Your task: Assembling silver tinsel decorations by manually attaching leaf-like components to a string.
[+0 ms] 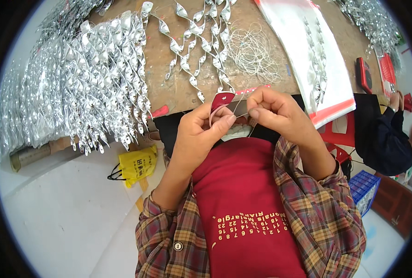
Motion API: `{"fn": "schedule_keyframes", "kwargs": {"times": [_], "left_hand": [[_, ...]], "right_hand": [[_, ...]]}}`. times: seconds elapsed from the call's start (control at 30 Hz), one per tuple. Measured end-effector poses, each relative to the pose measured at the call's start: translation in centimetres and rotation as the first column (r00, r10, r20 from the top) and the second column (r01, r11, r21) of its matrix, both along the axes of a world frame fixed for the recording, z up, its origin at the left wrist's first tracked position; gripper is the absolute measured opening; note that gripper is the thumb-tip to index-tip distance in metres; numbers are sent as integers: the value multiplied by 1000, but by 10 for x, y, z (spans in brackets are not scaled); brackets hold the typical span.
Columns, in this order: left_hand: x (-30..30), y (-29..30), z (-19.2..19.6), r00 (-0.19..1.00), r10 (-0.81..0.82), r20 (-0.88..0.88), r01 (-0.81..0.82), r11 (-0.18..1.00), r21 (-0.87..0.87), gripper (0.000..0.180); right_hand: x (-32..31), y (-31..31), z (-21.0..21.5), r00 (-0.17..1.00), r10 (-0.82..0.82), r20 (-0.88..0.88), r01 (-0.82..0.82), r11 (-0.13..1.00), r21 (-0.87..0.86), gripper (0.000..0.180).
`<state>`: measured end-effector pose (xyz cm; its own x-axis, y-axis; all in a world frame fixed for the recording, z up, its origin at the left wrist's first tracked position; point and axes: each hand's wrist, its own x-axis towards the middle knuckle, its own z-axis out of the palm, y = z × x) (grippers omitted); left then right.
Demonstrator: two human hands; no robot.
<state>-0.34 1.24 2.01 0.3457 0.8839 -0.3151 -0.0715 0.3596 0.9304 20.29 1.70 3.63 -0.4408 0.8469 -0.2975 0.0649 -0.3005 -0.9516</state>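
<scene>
Red tag (223,98), small and bent into a curve, is held up in front of the person's chest, by the near edge of the desk (156,82). The left hand (201,129) has its thumb and fingers closed on it, seemingly to keep it steady and facing upward. Beside it, the right hand (278,113) has its thumb pressed to curled fingers, pinching a thin pale thread (240,100) that spans the gap between the hands; whether it passes through the tag, I cannot tell. Just past the tag, silver spirals (206,45) stretch away across the desk, perhaps laid lengthwise so the strands do not tangle. A loose coil of thread (254,51) lies next to them, probably for easy reach. To its right, a clear plastic sleeve (338,78) with red ends has more spirals showing on it or inside it. At the left, a dense bank of silver spirals (108,69) hangs over the desk's edge, likely keeping the strands straight.
</scene>
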Motion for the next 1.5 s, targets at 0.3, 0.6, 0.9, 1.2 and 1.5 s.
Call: {"fn": "schedule_keyframes", "kwargs": {"times": [0.3, 0.6, 0.9, 1.2, 1.5], "left_hand": [[-7, 2, -5, 971, -222, 90, 232, 966, -111, 12], [-11, 9, -1, 978, -178, 111, 191, 974, -121, 13], [3, 2, 3, 995, -94, 19, 95, 995, -28, 6], [0, 3, 5, 997, -73, 35, 74, 996, -43, 10], [1, -5, -11, 964, -159, 211, 158, 987, 21, 46]], "right_hand": [[6, 2, 5, 945, -289, 154, 251, 941, 227, 5], [42, 14, -3, 746, -618, 247, 460, 747, 480, 5], [-3, -7, 16, 922, -106, 372, -50, 921, 387, 19], [-13, -3, 4, 848, -174, 500, -303, 614, 728, 12], [-9, -12, 23, 956, -272, 109, 209, 892, 401, 3]]}}
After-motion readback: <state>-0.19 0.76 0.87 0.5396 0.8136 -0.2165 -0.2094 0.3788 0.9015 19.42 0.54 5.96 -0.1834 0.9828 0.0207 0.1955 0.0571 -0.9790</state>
